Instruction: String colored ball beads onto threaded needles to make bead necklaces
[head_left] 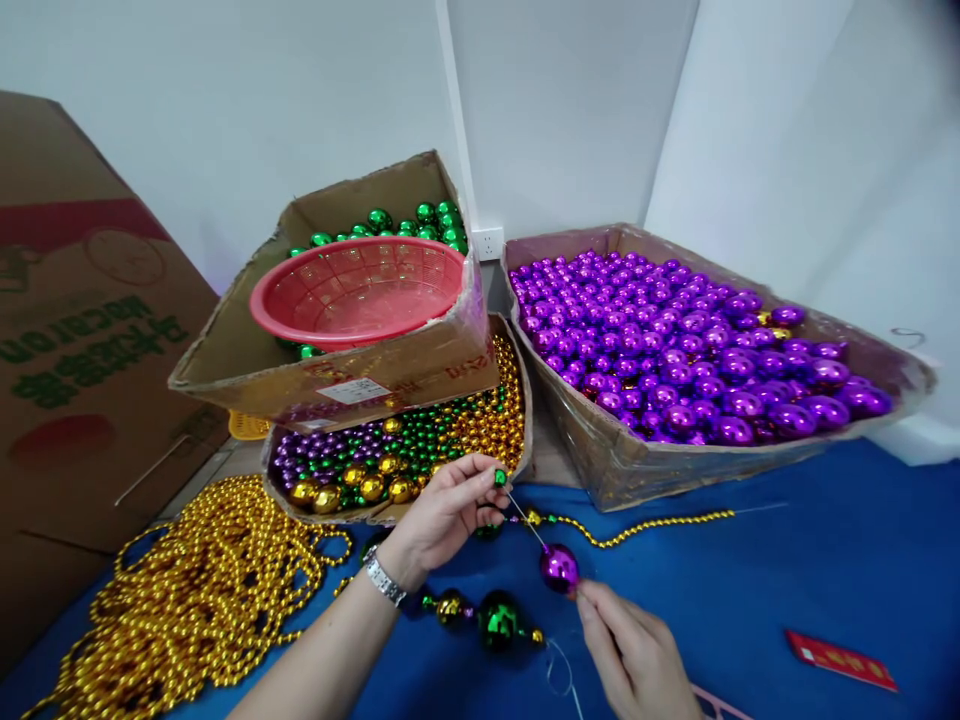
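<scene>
My left hand (448, 515), with a watch on its wrist, pinches a small green bead (500, 477) at the upper end of a thin needle or wire (525, 520). My right hand (634, 650) is closed at the lower end, its fingertips against a purple ball (559, 567) threaded on that wire. Below the hands lies the strung part: a big green ball (499, 620) and a gold ball (451, 607) on the blue table (825, 560). A gold bead strand (645, 528) trails off to the right.
A cardboard box of purple balls (675, 340) stands at the right. In front is a box of mixed beads (405, 450), with a box of green balls and a red basket (360, 290) stacked on it. A heap of gold bead strands (195, 590) lies left. A red card (840, 658) lies right.
</scene>
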